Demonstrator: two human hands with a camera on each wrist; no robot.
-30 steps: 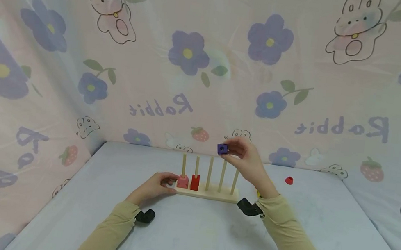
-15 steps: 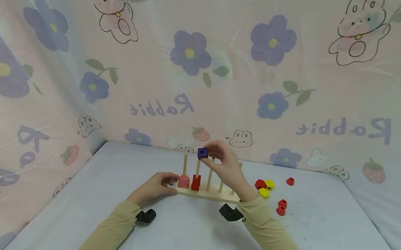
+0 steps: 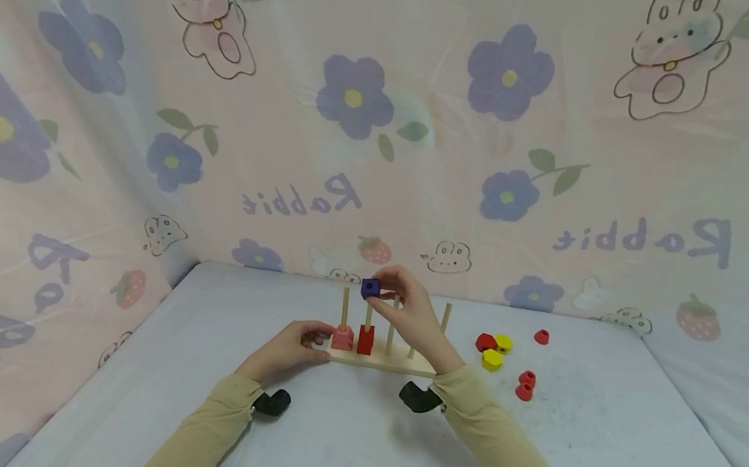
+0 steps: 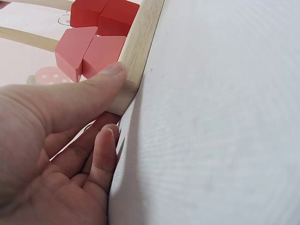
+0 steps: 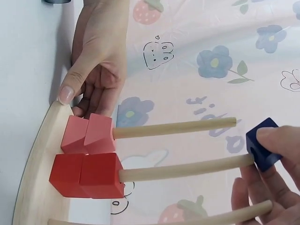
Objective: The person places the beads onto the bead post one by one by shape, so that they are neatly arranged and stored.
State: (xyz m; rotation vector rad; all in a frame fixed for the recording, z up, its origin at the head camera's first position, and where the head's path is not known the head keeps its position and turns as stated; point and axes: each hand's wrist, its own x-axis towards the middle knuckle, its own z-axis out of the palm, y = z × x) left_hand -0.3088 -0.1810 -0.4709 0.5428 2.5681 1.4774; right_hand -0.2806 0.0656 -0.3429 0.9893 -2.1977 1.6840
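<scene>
My right hand (image 3: 412, 316) pinches a dark blue-purple cube (image 3: 370, 288) with a hole at the top end of the second peg (image 5: 187, 170). In the right wrist view the peg's tip meets the cube's hole; how far it enters I cannot tell. My left hand (image 3: 288, 348) grips the left end of the wooden peg stand (image 3: 377, 363), thumb on its near edge and fingers behind. Two pink blocks (image 5: 99, 135) sit on the first peg, and two red blocks (image 5: 89, 176) sit on the second. The other pegs carry no blocks.
Right of the stand lie a red hexagonal block (image 3: 485, 342) and two yellow hexagonal blocks (image 3: 492, 360). Farther right are several small red cone-shaped pieces (image 3: 524, 392). A patterned curtain (image 3: 418, 154) hangs behind the white table (image 3: 350, 446).
My right hand has moved left and slightly down with the cube, from above the right-hand pegs to the second peg. The left hand has stayed at the stand's end.
</scene>
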